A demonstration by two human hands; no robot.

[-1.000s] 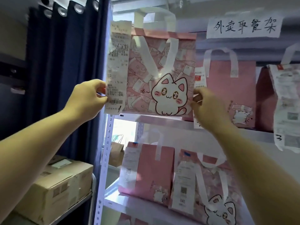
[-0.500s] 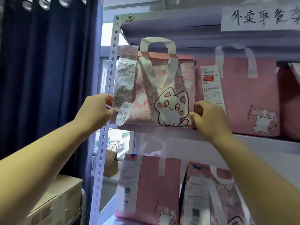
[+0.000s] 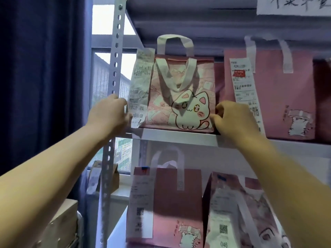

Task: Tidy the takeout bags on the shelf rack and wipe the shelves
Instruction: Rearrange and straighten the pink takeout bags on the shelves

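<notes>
The pink paper takeout bag (image 3: 180, 93) printed with a white cartoon cat stands upright at the left end of the grey metal upper shelf (image 3: 179, 137). Its base is at the front edge, just beside the perforated grey steel upright (image 3: 114, 68). The left hand (image 3: 109, 111) holds its lower left edge, fingers curled in against the long white printed receipt (image 3: 141, 86) that hangs down that side. The right hand (image 3: 232, 119) holds the lower right corner, fingers curled round it. The step looks like squaring this bag in its place. To do it well, keep both grips low and even, so the bag slides back flat rather than tipping. Push until its face lines up with the plain pink paper bag (image 3: 286, 97) to the right, close beside it but not crushing it. Mind the receipt: it could crease or tear under the left fingers, so let it hang free and readable before letting go. The loose white handles (image 3: 174, 42) can be left as they are
</notes>
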